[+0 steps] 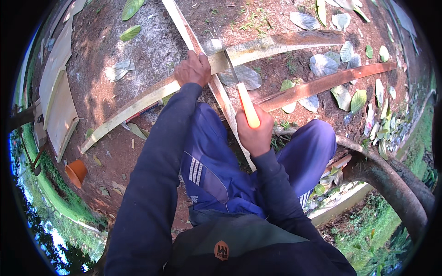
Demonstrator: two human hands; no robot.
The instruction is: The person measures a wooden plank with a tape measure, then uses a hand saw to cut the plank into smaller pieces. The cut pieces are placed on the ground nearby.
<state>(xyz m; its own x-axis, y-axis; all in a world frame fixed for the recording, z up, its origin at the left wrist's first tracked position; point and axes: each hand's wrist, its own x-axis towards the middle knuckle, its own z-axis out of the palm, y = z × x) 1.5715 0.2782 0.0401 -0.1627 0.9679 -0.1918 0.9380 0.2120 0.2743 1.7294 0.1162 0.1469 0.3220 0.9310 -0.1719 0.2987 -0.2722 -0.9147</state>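
A long pale wooden plank (131, 108) lies slanting across the ground in front of me. A narrow wooden strip (223, 99) crosses it and runs down between my knees. My left hand (192, 70) is closed over the wood at the crossing and presses on the plank. My right hand (256, 131) grips the yellow-orange handle of a handsaw (248, 106). Its thin blade stands nearly edge-on across the plank, just right of my left hand; its teeth cannot be made out. A roundish grey piece (212, 46) sits by the blade at the plank's far edge.
A reddish-brown board (329, 86) lies to the right among large fallen leaves (323, 65). Pale panels (60, 103) stand at the left, above an orange pot (76, 173). A red-and-blue item (143, 113) lies behind the plank. A thick branch (391, 179) curves at lower right.
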